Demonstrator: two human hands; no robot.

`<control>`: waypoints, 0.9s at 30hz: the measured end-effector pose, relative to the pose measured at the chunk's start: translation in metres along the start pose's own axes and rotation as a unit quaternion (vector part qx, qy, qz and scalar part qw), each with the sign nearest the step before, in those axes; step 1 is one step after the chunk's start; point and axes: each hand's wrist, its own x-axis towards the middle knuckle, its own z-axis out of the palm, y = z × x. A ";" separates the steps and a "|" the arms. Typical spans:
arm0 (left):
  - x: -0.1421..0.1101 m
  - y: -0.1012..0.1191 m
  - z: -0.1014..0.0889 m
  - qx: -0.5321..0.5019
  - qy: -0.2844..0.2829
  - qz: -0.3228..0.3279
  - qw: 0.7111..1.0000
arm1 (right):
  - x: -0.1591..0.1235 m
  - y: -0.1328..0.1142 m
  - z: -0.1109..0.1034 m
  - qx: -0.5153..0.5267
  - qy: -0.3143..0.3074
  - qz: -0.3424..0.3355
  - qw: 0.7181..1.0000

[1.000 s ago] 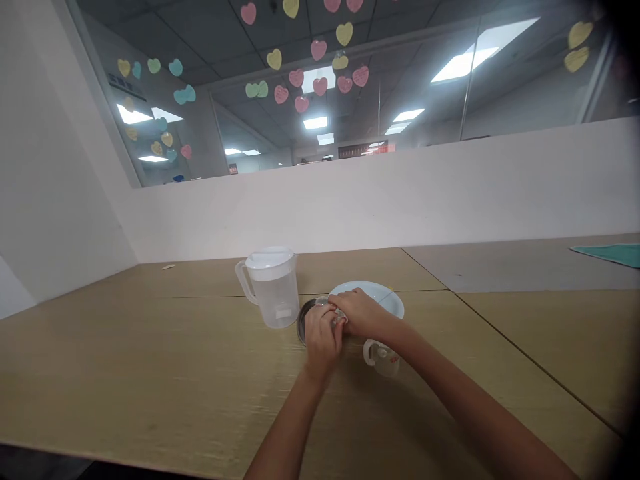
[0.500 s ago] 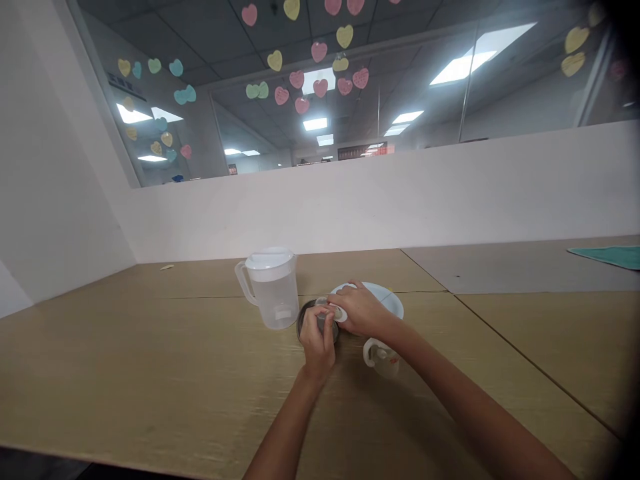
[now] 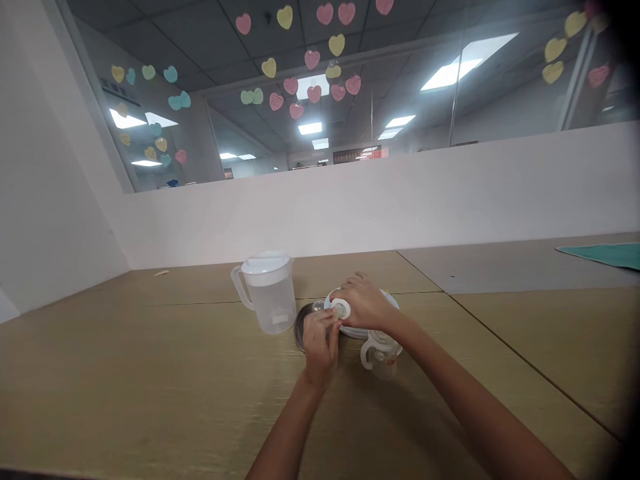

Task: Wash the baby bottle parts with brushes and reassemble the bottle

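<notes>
My left hand [image 3: 319, 341] is closed, its fingers pinched on a small clear piece I cannot make out, just above a dark round metal dish [image 3: 301, 325]. My right hand [image 3: 364, 301] grips a white ring-shaped cap [image 3: 341, 309] and holds it against the left fingertips. Under the right hand lies a pale blue plate [image 3: 390, 301]. A small clear baby bottle with handles [image 3: 379, 356] stands beside my right wrist. A clear lidded plastic jug [image 3: 266, 290] stands to the left of the dish.
The things stand on a long wooden table [image 3: 150, 373] against a low white wall with a window above it. A teal cloth [image 3: 607, 253] lies at the far right. A small pale scrap [image 3: 161, 273] lies near the back left corner.
My hands have come apart a little. The right hand lifted the white ring-shaped cap off so it now shows, and the left hand dropped slightly toward the dish. The view shifted slightly.
</notes>
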 end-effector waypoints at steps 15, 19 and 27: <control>-0.007 0.010 0.003 -0.075 -0.076 -0.143 0.984 | -0.017 0.008 -0.023 0.113 0.051 0.026 0.992; -0.014 0.023 0.012 -0.070 -0.224 -0.061 0.970 | -0.025 0.025 -0.039 0.138 0.072 0.106 0.982; -0.022 0.035 0.023 -0.090 -0.316 -0.101 0.939 | -0.029 0.027 -0.050 0.226 0.109 0.114 0.961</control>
